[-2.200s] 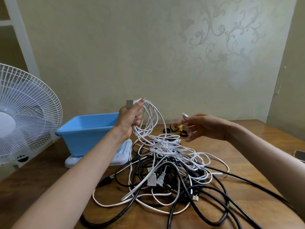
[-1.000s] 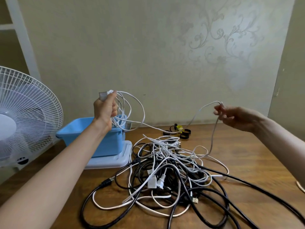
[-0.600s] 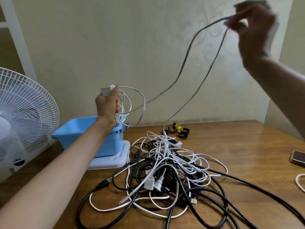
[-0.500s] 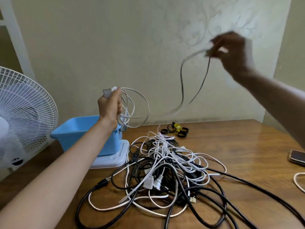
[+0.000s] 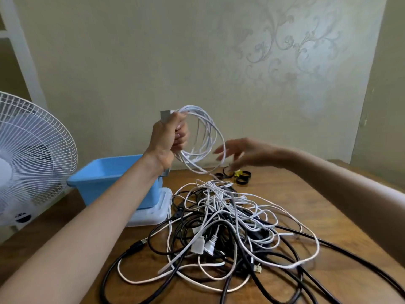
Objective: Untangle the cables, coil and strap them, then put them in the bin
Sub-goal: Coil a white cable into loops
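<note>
Wooden counter (image 5: 317, 200) against a pale wall (image 5: 197, 62) with a faint scroll pattern carries everything. Above its middle the left hand (image 5: 169, 137) is raised and closed as a fist around a white cable (image 5: 215, 137), which is wound in several round loops. A grey plug end (image 5: 164, 115) sticks out at the top of the fist. From the bottom of the loops one strand goes down into the pile of cables (image 5: 230, 220) on the counter, where black and white cords lie mixed and crossed. The right hand (image 5: 247, 153) is just to the right of the loops, with fingers straight and spread, holding nothing. It is blurred, and I cannot tell if a fingertip touches the loops. Behind the pile, at the far side, lie some black straps (image 5: 242, 178) with one yellow piece. Left of the pile stands the blue bin (image 5: 109, 181) on a white lid (image 5: 157, 210). At the far left is a white fan (image 5: 28, 150).
</note>
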The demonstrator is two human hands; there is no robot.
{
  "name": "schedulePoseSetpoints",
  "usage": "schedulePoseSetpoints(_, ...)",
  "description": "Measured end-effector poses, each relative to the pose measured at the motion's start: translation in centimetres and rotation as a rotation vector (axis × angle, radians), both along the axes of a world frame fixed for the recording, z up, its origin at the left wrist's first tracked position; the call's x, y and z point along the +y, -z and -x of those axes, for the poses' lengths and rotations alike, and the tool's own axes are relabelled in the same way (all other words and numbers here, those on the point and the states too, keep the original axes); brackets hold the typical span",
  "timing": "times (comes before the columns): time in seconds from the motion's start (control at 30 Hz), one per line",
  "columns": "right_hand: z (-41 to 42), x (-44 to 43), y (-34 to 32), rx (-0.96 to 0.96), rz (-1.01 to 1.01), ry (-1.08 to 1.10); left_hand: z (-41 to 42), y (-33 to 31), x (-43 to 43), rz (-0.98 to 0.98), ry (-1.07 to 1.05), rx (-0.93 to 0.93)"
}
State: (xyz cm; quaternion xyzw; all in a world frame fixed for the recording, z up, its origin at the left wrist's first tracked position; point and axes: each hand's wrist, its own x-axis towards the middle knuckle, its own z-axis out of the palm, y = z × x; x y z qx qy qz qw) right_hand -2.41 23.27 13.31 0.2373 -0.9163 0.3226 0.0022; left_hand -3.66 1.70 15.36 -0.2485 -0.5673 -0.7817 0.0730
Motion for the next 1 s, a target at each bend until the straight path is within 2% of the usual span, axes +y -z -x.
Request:
schedulePoseSetpoints(0.03,-0.2,-1.1,0.5,-0.138,0.127,-0.123,-0.3,-0.2,0.2,-0.007,0.043,0.009)
schedulePoseSetpoints(0.1,-0.6,-2.5,1.9,-0.274,0.223,-0.255,-0.8,-0.5,0.5,-0.043,0.060,0.027)
schedulePoseSetpoints(0.2,-0.8,-2.2,2.7,-0.511,0.420,-0.358,-0.9,-0.8,0.0,-0.117,-0.084,0.048)
schedulePoseSetpoints(0.23,-0.8,-1.4,2.6,-0.594,0.444,-0.369,-0.8,-0.9,-0.3,-0.145,-0.150,0.053)
schedulePoseSetpoints(0.3,-0.8,0.0,2.4,-0.649,0.353,-0.315,-0.5,-1.0,-1.2,-0.219,-0.240,0.052)
schedulePoseSetpoints(0.37,-1.0,0.9,2.3,-0.686,0.346,-0.130,-0.2,-0.7,-1.6,-0.241,-0.282,0.053)
schedulePoseSetpoints(0.4,-1.1,0.9,2.1,-0.742,0.475,-0.020,-0.1,-0.4,-1.5,-0.211,-0.295,0.061)
schedulePoseSetpoints(0.5,-1.4,0.0,0.9,-0.854,1.231,0.202,-0.2,1.0,-0.3,-0.017,-0.306,0.088)
schedulePoseSetpoints(0.57,-1.7,-1.4,-0.2,-0.806,1.628,0.162,-0.4,1.9,1.0,0.120,-0.290,0.106)
schedulePoseSetpoints(0.63,-2.1,-2.8,-1.2,-0.734,1.777,0.026,-0.6,2.6,2.3,0.216,-0.228,0.095)
schedulePoseSetpoints(0.7,-2.6,-3.7,-1.9,-0.668,1.769,-0.029,-1.0,2.9,3.1,0.276,-0.105,0.027)
schedulePoseSetpoints(0.77,-2.4,-4.1,-1.8,-0.634,1.779,0.005,-1.1,3.1,3.3,0.410,-0.009,-0.027)
schedulePoseSetpoints(0.8,-2.1,-4.1,-1.5,-0.592,1.713,0.045,-1.1,3.3,3.3,0.472,0.026,-0.033)
schedulePoseSetpoints(0.93,-1.6,-3.5,-0.2,-0.365,1.038,0.269,-0.9,3.7,2.7,0.626,0.087,-0.024)
schedulePoseSetpoints(1.0,-1.7,-3.2,0.2,-0.260,0.894,0.341,-0.8,3.7,2.4,0.550,0.120,-0.072)
